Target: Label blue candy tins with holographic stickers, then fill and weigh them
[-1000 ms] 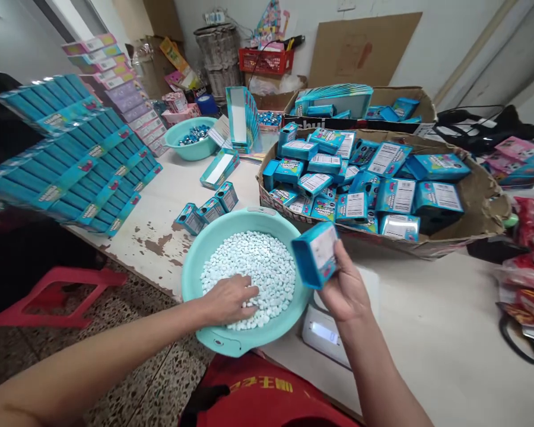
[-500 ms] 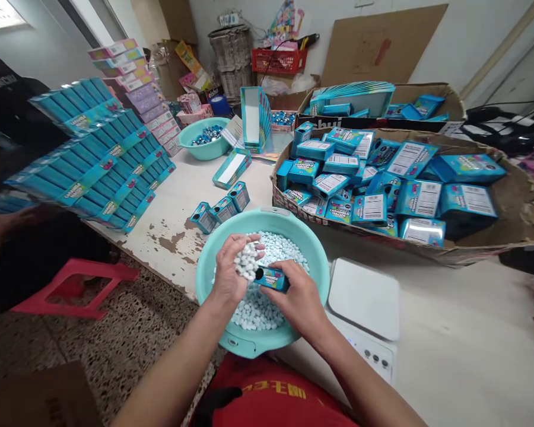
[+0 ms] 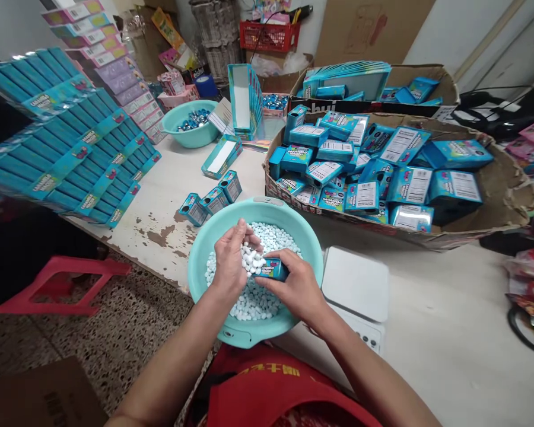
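Note:
A turquoise basin (image 3: 198,249) full of small white candies (image 3: 273,236) stands at the table's front edge. Above it, my left hand (image 3: 230,258) is cupped round a heap of white candies (image 3: 251,261). My right hand (image 3: 299,283) grips a small blue box (image 3: 273,269) lying on its side, its end against the candies in my left hand. The heap hides the box's opening. Just beyond the basin's left rim, three blue boxes (image 3: 213,200) stand in a row with their tops open.
A white scale (image 3: 356,283) sits right of the basin. Behind it is a large carton (image 3: 400,236) of blue boxes. Stacked display trays (image 3: 89,154) rise at the left, near a red stool (image 3: 62,290). Farther back are a smaller basin (image 3: 191,140) and an upright tray (image 3: 241,101).
My left hand has tipped toward the box, and the candies now cover its opening. My right hand still holds the box. The whole view has shifted slightly.

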A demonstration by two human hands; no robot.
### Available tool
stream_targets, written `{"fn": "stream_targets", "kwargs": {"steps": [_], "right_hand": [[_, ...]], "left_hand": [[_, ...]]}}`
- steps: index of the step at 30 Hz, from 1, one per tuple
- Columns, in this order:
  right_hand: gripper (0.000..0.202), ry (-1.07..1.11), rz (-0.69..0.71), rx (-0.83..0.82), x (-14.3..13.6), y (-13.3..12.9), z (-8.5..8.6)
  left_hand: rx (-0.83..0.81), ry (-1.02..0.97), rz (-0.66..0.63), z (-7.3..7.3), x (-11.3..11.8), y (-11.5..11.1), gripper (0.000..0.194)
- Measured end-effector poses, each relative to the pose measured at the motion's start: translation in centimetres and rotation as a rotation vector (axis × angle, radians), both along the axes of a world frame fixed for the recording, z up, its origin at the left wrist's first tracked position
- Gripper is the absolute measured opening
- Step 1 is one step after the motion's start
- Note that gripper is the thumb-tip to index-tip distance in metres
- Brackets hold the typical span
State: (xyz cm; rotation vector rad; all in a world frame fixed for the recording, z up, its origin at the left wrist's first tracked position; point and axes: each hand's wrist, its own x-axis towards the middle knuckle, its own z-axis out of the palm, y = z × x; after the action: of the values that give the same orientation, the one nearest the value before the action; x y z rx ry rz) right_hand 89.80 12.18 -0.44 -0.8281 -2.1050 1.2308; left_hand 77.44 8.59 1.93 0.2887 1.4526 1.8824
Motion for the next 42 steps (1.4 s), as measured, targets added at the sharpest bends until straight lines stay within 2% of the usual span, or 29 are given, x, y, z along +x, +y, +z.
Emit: {"fn": "stream_targets", "kwargs": {"steps": [5, 12, 17, 21, 23, 26, 28, 30, 32, 34, 36, 38, 40, 42], "right_hand": [[0.028, 0.017, -0.023, -0.017, 0.0, 0.1, 0.0], [0.03, -0.006, 0.009, -0.004, 0.6, 0.4, 0.3], [0.029, 0.002, -0.008, -0.003, 0.7, 0.2, 0.2], [0.029, 0.006, -0.039, -0.029, 0.6, 0.2, 0.0], [0.03, 0.027, -0.037, -0.037, 0.9, 0.3, 0.0], [0.032, 0.106, -0.034, -0.082, 2.0, 0.4, 0.2], [0.033, 0.162, -0.064, -0.104, 2.7, 0.5, 0.1], [0.033, 0.171, -0.093, -0.099, 3.0, 0.6, 0.0], [0.032, 0.141, -0.092, -0.079, 2.9, 0.8, -0.2], [0.031, 0.123, -0.091, -0.066, 2.3, 0.9, -0.3], [0.031, 0.126, -0.124, -0.051, 1.8, 1.0, -0.1], [0.03, 0.119, -0.149, -0.031, 1.4, 1.2, 0.1], [0.03, 0.102, -0.154, -0.024, 1.3, 1.4, 0.3], [0.03, 0.087, -0.168, -0.038, 1.5, 1.7, 0.3]], "left_hand": [[0.035, 0.095, -0.004, 0.0, 0.3, 0.2, 0.036], [0.063, 0.105, -0.051, 0.3, 0.6, 0.2, 0.031], [0.066, 0.095, -0.023, 0.2, 1.3, 0.0, 0.029], [0.068, 0.08, -0.098, 0.4, 1.9, 0.0, 0.027], [0.072, 0.098, -0.088, 0.5, 1.5, -0.1, 0.027], [0.003, 0.211, -0.061, 0.0, -0.6, -1.0, 0.029], [-0.187, 0.438, -0.199, -0.9, -2.6, -2.0, 0.032], [-0.496, 0.803, -0.435, -2.1, -4.2, -3.0, 0.033], [-0.819, 1.161, -0.651, -3.3, -4.7, -3.8, 0.037], [-1.027, 1.361, -0.809, -4.0, -3.9, -4.1, 0.045], [-1.08, 1.437, -0.944, -4.2, -2.3, -4.2, 0.051], [-1.036, 1.437, -1.042, -4.1, -0.7, -4.1, 0.049], [-0.979, 1.374, -1.09, -4.0, 0.0, -3.9, 0.043], [-0.932, 1.279, -1.067, -4.0, -0.3, -3.7, 0.035]]}}
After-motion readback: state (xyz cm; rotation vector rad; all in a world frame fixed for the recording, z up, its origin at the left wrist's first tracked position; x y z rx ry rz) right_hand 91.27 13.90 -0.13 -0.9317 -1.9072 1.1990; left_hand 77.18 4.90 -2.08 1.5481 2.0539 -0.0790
